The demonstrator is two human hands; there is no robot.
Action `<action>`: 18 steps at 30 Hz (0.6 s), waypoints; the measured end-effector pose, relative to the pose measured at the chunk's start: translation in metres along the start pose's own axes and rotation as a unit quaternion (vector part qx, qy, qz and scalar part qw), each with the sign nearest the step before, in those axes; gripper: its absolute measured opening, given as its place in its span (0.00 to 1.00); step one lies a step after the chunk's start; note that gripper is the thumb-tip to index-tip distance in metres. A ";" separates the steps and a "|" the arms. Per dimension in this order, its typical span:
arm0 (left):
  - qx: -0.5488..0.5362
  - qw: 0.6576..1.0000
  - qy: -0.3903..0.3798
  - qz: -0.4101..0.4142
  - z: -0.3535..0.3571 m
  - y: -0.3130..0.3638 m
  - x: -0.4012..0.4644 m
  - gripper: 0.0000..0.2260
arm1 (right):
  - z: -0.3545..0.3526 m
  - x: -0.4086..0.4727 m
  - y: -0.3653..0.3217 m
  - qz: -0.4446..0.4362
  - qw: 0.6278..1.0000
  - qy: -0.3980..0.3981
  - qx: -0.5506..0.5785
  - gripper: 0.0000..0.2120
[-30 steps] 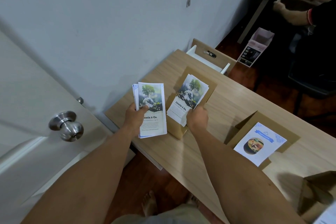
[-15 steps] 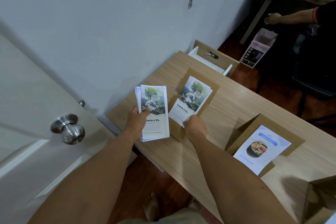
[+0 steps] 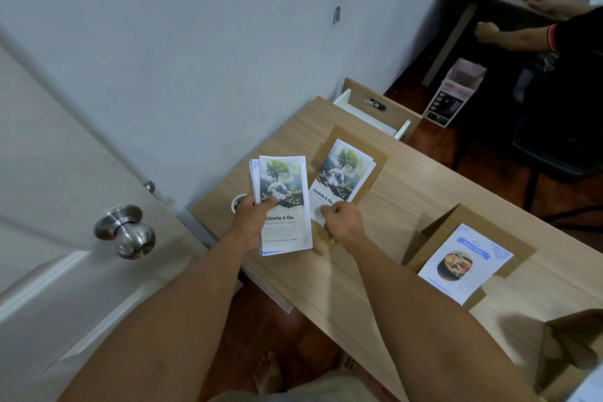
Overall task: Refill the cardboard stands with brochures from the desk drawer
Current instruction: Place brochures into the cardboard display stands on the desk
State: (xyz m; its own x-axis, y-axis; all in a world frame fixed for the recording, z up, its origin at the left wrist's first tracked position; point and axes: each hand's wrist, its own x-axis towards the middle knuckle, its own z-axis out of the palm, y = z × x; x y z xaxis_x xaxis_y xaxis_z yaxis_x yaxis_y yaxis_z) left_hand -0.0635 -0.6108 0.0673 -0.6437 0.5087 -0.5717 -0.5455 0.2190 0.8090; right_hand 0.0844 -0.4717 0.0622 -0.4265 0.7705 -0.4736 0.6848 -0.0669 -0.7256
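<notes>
My left hand (image 3: 251, 222) grips a stack of tree-and-globe "Liceria & Co." brochures (image 3: 284, 202) above the left end of the wooden desk (image 3: 408, 199). Just right of it stands a brown cardboard stand (image 3: 375, 163) holding the same brochures (image 3: 339, 176); my right hand (image 3: 342, 222) pinches their lower edge at the stand's front. A second cardboard stand (image 3: 456, 225) further right holds food-picture brochures (image 3: 463, 264). The desk drawer (image 3: 372, 114) at the far end is pulled open; its inside is mostly hidden.
A white door with a metal knob (image 3: 127, 232) is close on the left. A third cardboard piece (image 3: 574, 349) sits at the lower right. A roll of tape (image 3: 238, 202) lies by my left hand. Another person's arms (image 3: 515, 36) reach over a dark desk behind, near a pink box (image 3: 453, 91).
My right hand has slid down to the brochures' lower edge in the left stand, and they sit straighter in it. My left hand keeps its stack almost still.
</notes>
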 end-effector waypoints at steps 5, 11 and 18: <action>-0.030 0.997 -0.076 -0.002 0.009 -0.002 -0.011 0.14 | -0.009 -0.014 -0.017 0.004 0.978 -0.109 0.180 0.19; -0.042 0.994 -0.105 -0.011 0.020 -0.008 -0.021 0.14 | -0.021 -0.029 -0.005 -0.012 0.978 -0.076 0.192 0.17; -0.011 0.993 -0.109 -0.031 0.029 -0.019 -0.037 0.10 | -0.039 -0.049 0.018 -0.001 0.974 -0.043 0.221 0.09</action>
State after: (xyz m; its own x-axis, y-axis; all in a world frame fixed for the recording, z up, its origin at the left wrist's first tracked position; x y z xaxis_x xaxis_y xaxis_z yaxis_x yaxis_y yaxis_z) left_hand -0.0143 -0.6097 0.0769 -0.4782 0.6635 -0.5753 -0.5938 0.2384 0.7685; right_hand 0.1407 -0.4861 0.0922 -0.4884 0.7170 -0.4974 0.3711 -0.3452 -0.8620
